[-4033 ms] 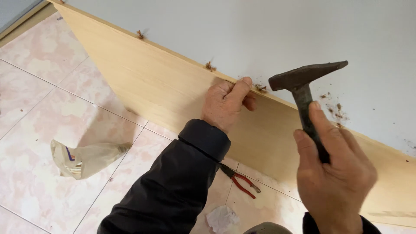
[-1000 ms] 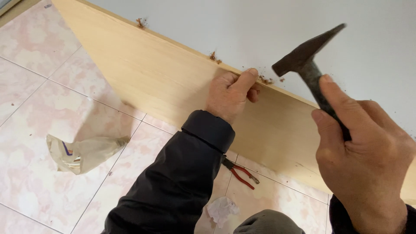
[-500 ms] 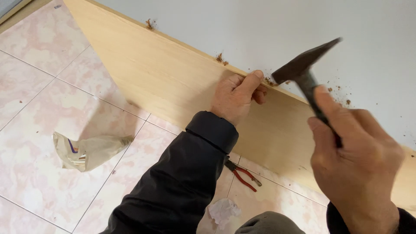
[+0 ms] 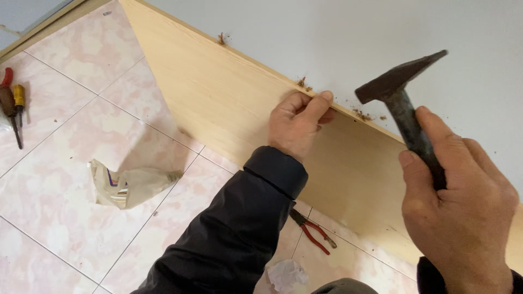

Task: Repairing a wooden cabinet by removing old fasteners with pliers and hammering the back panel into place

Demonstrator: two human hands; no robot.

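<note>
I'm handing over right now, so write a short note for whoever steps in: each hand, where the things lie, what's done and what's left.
Left hand: pinching the top edge of the pale wooden skirting board against the white wall; what the fingertips hold is too small to tell.
Right hand: gripping the dark steel hammer, head raised just right of the left hand.
Things: red-handled pliers on the pink tiled floor below the board; crumpled plastic bag to the left; screwdrivers at the far left edge.
Done: chipped spots with brown crumbs mark points along the board's top edge.
Left: the spot at the left fingertips.
</note>
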